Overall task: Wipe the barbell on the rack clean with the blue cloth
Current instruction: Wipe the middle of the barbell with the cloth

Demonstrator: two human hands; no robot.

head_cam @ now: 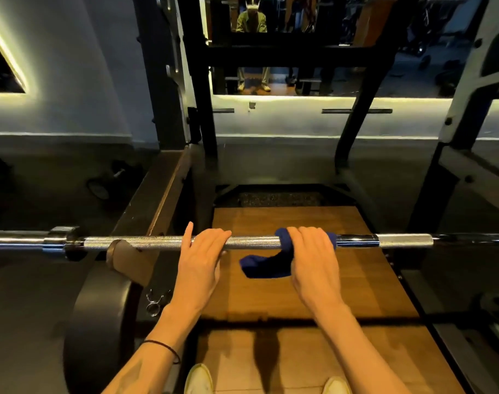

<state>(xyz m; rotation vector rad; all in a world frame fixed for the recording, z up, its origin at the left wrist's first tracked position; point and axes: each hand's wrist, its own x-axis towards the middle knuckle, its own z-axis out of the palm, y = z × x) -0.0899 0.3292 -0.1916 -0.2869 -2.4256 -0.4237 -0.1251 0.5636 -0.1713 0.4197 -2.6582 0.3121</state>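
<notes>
One blue cloth (266, 265) round knurled barbell (146, 242)

Dim gym; wall light strips (271, 102) glow; wide-angle edge bending; slight softness.

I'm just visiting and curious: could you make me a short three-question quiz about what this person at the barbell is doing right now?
1. True or false: the blue cloth lies on the floor, away from the barbell.
2. Which hand wraps the cloth around the bar? A) left hand B) right hand C) neither
3. Fill in: the left hand's fingers curl over the bare ______ part of the bar.

Key
1. False. The cloth is wrapped around the bar under the right hand, with a loose end hanging below.
2. B.
3. Knurled (rough, textured); there is no cloth under that hand.
</notes>
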